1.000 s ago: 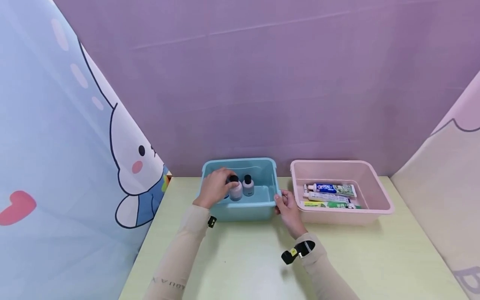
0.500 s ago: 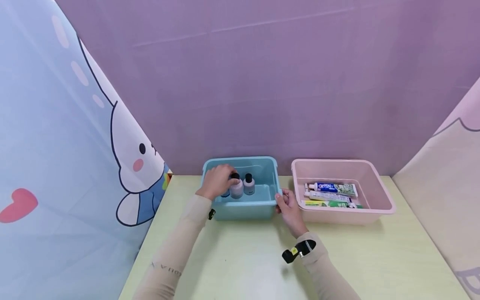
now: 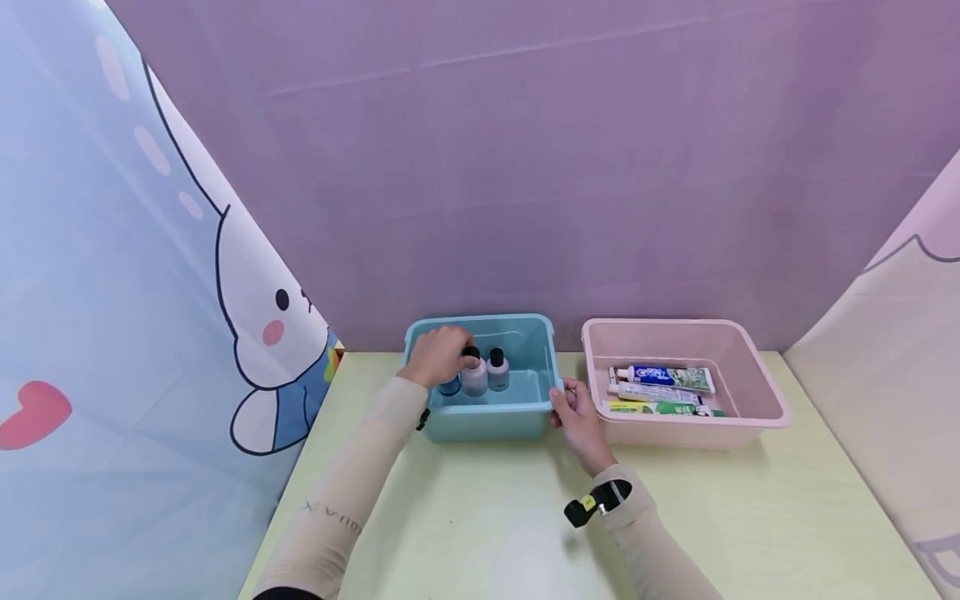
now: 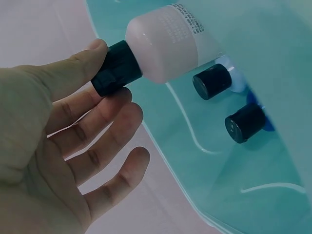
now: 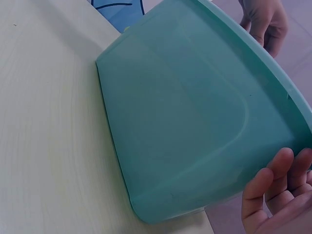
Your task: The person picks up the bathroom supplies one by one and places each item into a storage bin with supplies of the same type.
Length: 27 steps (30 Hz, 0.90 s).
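Observation:
My left hand (image 3: pixel 438 357) reaches over the left side of the teal bin (image 3: pixel 487 425). Thumb and fingers pinch the black cap of a pale pink bottle (image 3: pixel 474 381), which stands in the bin; the left wrist view shows this bottle (image 4: pixel 165 46) closely, with small print on its side. Beside it to the right is a second pale bottle (image 3: pixel 498 375) with a black cap. A blue bottle (image 3: pixel 449 387) is partly hidden under my left hand. My right hand (image 3: pixel 581 425) grips the bin's front right corner at the rim; its fingers (image 5: pixel 282 163) touch the outer wall.
Right of the teal bin stands a pink bin (image 3: pixel 690 433). In it lie several toothpaste tubes, among them a blue and white tube (image 3: pixel 667 378). Both bins stand on a pale yellow-green table (image 3: pixel 487 517), with a purple curtain (image 3: pixel 480 183) behind.
My left hand has shifted slightly over the bottles, keeping to the black cap, and the blue bottle shows more. My right hand has stayed on the bin's corner.

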Each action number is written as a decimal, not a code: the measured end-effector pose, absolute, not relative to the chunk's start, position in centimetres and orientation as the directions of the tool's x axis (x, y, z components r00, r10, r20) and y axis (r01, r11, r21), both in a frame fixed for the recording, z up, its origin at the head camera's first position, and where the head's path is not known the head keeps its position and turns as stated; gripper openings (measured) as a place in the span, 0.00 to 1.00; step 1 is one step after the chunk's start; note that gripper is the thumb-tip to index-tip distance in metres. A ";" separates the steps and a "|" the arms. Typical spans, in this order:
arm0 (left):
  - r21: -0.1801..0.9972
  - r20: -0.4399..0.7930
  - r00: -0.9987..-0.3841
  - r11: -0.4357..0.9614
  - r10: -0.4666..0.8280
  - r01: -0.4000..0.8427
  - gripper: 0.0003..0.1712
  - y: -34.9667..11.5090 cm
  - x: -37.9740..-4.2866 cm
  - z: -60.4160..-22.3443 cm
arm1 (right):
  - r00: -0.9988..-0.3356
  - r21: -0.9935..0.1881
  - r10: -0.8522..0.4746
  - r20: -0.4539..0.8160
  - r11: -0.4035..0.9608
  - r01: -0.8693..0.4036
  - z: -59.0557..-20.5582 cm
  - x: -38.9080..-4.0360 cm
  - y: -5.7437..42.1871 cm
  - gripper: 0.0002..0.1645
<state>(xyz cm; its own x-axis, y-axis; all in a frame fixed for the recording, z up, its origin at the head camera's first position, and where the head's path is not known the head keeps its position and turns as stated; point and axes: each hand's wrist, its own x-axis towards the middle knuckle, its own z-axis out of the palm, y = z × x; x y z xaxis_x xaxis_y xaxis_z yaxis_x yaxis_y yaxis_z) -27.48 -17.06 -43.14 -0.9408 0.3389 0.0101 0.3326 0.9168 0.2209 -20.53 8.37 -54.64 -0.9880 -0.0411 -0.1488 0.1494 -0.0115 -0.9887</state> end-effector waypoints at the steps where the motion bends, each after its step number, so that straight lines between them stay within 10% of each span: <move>1: 0.218 0.003 -0.941 0.918 0.339 0.332 0.10 -17.0 -27.6 -43.2 | -0.988 -0.989 -0.040 -0.148 -0.011 0.149 -54.6 -20.5 8.4 0.27; 27: 0.140 -0.125 -0.935 0.939 0.331 0.313 0.07 -16.3 -29.4 -44.1 | -0.990 -0.991 -0.042 -0.132 -0.030 0.133 -54.6 -20.7 8.4 0.25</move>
<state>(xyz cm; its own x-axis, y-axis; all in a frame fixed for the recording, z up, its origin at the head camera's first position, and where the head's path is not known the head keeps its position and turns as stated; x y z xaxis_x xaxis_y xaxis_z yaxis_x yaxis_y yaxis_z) -29.44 -16.26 -44.10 -0.9355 0.3307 -0.1247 0.3133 0.9392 0.1402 -20.68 8.37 -54.60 -0.9904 -0.0420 -0.1317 0.1330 -0.0302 -0.9907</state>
